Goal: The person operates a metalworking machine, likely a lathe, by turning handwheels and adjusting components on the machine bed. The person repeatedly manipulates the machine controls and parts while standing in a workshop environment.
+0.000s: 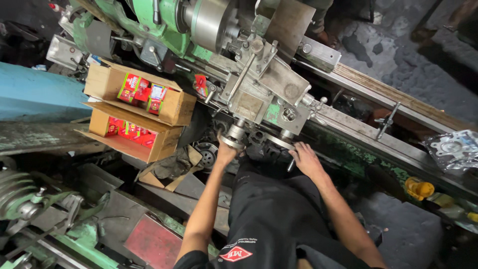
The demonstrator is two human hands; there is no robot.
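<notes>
While the person is standing pressed up against the green lathe (pixel 164 25), both bare hands are working the controls on the front of the carriage (pixel 259 94). The left hand (pixel 226 152) is reaching up at about twelve o'clock from the elbow, its grip wrapped around the round metal handwheel (pixel 234 137) that is hanging below the cross-slide. The right hand (pixel 306 159) is lying at three o'clock from the left one, fingers closed loosely over a second handwheel (pixel 281 144), with a short handle (pixel 290 165) poking out beneath the palm; I cannot tell how firmly it is clamping.

Judging how far things are: the tool post (pixel 256 50) is sitting close to the big silver chuck (pixel 211 20) at eleven o'clock from the hands, but a metal guard plate (pixel 289 22) is hiding the cutting point, so I cannot tell whether any workpiece is mounted or any metal being cut. To my eye it is looking like positioning of the carriage rather than a finished cut.

At nine o'clock from the carriage, two open cardboard boxes (pixel 137 107) of small red packets are resting on the neighbouring machine. At three o'clock, along the lathe bed (pixel 398 104), a clear bag of gaskets (pixel 450 149) is lying, with a yellow object (pixel 418 188) just below it.
</notes>
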